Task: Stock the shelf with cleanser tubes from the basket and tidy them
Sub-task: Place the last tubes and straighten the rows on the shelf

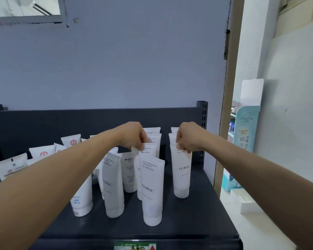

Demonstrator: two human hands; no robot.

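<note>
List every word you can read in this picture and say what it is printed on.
"FLORAL": front tube, left tube, right tube.
"Amino Acid Moisturizing Cleansing Foam": front tube.
"Oil Control": second tube, behind it.
"Giving": teal box.
Too blurred: red-emblem tubes, shelf tag.

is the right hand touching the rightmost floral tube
Touching. The head view shows the right hand pinching the top edge of the rightmost tube; the left hand pinches a middle tube.
</note>
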